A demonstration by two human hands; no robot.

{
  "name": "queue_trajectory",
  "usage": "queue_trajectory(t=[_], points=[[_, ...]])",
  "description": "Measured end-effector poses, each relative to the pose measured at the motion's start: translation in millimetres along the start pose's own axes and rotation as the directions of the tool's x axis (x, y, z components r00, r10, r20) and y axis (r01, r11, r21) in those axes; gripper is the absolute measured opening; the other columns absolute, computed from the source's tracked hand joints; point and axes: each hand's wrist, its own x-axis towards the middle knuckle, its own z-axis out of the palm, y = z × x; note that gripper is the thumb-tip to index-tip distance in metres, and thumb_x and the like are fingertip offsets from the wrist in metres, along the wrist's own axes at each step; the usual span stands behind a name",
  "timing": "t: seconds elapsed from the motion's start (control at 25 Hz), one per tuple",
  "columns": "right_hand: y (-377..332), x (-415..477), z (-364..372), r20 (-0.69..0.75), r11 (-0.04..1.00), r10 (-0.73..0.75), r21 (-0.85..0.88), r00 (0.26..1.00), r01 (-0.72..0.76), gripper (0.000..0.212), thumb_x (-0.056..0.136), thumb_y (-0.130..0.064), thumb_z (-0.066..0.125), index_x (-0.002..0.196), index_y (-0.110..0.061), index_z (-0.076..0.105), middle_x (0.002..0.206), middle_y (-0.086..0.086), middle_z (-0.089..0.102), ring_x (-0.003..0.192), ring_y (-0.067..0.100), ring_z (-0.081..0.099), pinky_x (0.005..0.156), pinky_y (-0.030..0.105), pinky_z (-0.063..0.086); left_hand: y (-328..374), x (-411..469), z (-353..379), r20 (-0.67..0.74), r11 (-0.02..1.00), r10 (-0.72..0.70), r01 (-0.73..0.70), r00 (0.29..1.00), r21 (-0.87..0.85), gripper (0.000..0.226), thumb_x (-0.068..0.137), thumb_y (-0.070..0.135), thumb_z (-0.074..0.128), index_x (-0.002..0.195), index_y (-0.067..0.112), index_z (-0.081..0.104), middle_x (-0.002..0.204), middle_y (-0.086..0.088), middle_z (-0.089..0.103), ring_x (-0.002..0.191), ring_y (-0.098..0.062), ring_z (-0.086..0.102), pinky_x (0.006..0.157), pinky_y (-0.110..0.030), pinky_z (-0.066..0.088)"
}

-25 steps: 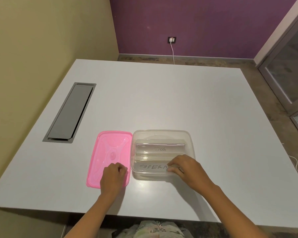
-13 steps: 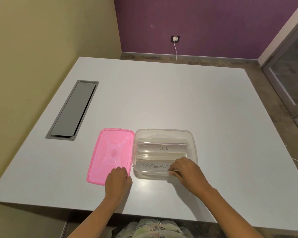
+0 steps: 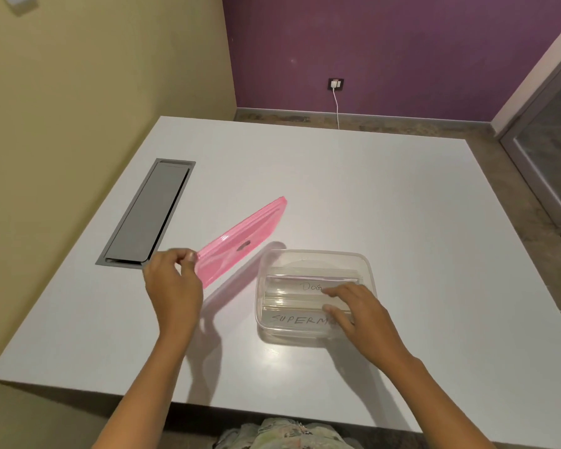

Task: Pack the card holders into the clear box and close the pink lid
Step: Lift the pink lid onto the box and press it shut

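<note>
— Reading labels: what's in the clear box (image 3: 363, 265)?
— Card holders (image 3: 292, 298) marked "DOG", "SUPERM…"; right hand (image 3: 358, 311) open over them. Left hand (image 3: 172, 281) pinches pink lid (image 3: 240, 243), tilted above counter (image 3: 337, 189); grey hatch (image 3: 146, 213) far left.

clear box (image 3: 314, 296) mouth uncovered, right hand (image 3: 358, 314) over it, table (image 3: 386, 205) beyond bare

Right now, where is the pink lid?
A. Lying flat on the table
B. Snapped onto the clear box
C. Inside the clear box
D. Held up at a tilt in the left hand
D: the left hand pinches the near end of the pink lid, raised and tilted above the table, beside the open clear box.
</note>
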Motion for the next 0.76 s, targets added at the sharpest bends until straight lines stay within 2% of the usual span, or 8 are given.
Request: queue_trajectory(t=[0.08,0.16,0.32,0.44,0.48,0.56,0.68,0.76], points=[[-6,9,-7,-0.087,0.995,0.047,0.089,0.995,-0.039,0.030,0.093,-0.034,0.055,0.123,-0.031,0.054,0.119,-0.014,0.056,0.112,0.006,0.051,0.089,0.023,0.046,19,7,-11,0.001,0.995,0.028,-0.028,1.000,-0.092,0.018,0.093,0.010,0.050,0.085,0.019,0.063,0.096,0.005,0.052,0.091,-0.014,0.050,0.078,-0.017,0.031],[-14,19,-14,-0.175,0.970,0.122,0.230,0.977,-0.080,0.037,0.094,-0.031,0.054,0.130,-0.030,0.046,0.126,-0.011,0.049,0.113,0.007,0.051,0.092,0.023,0.046,35,11,-18,0.053,0.984,0.082,-0.073,0.995,-0.163,0.021,0.093,0.008,0.048,0.083,0.020,0.061,0.096,0.005,0.053,0.084,-0.009,0.051,0.073,-0.014,0.032],[-24,31,-23,-0.278,0.878,0.280,0.461,0.919,-0.128,0.045,0.096,-0.030,0.050,0.138,-0.029,0.034,0.138,-0.010,0.039,0.114,0.004,0.049,0.089,0.015,0.041,59,15,-27,0.231,0.953,0.150,-0.079,0.961,-0.291,0.033,0.094,0.007,0.046,0.074,0.031,0.058,0.086,0.010,0.057,0.079,-0.009,0.054,0.074,-0.022,0.038],[-22,26,-30,-0.300,0.790,0.346,0.604,0.889,-0.103,0.039,0.097,-0.031,0.049,0.134,-0.035,0.038,0.135,-0.016,0.048,0.113,0.001,0.054,0.089,0.016,0.043,66,15,-25,0.408,0.940,0.175,-0.028,0.896,-0.341,0.037,0.096,0.006,0.042,0.071,0.029,0.057,0.084,0.003,0.061,0.085,-0.017,0.059,0.087,-0.032,0.043],[-20,21,-31,-0.307,0.770,0.354,0.632,0.883,-0.089,0.036,0.096,-0.032,0.050,0.130,-0.037,0.041,0.131,-0.018,0.053,0.112,0.001,0.057,0.089,0.017,0.045,67,14,-23,0.456,0.938,0.168,0.001,0.874,-0.347,0.035,0.097,0.006,0.041,0.073,0.025,0.056,0.086,-0.005,0.063,0.087,-0.020,0.061,0.092,-0.037,0.044],[-17,11,-31,-0.334,0.756,0.373,0.650,0.866,-0.075,0.033,0.093,-0.031,0.053,0.125,-0.037,0.045,0.123,-0.017,0.058,0.108,0.003,0.060,0.086,0.013,0.047,68,11,-18,0.531,0.931,0.159,0.053,0.832,-0.361,0.033,0.098,0.005,0.037,0.074,0.018,0.055,0.087,-0.016,0.065,0.081,-0.014,0.066,0.093,-0.038,0.046],[-8,1,-30,-0.386,0.759,0.456,0.639,0.802,-0.124,0.042,0.091,-0.027,0.059,0.129,-0.031,0.041,0.126,-0.011,0.049,0.106,0.001,0.056,0.077,0.002,0.046,67,10,-10,0.603,0.914,0.165,0.108,0.781,-0.390,0.035,0.099,0.005,0.035,0.072,0.014,0.055,0.082,-0.017,0.062,0.070,-0.003,0.068,0.084,-0.031,0.050],[-2,-2,-32,-0.383,0.756,0.481,0.636,0.789,-0.153,0.041,0.092,-0.027,0.058,0.130,-0.030,0.042,0.126,-0.012,0.047,0.108,-0.001,0.053,0.076,-0.001,0.045,66,12,-4,0.647,0.913,0.152,0.145,0.747,-0.381,0.035,0.100,0.007,0.036,0.071,0.015,0.056,0.075,-0.013,0.065,0.071,-0.005,0.068,0.081,-0.029,0.050]])
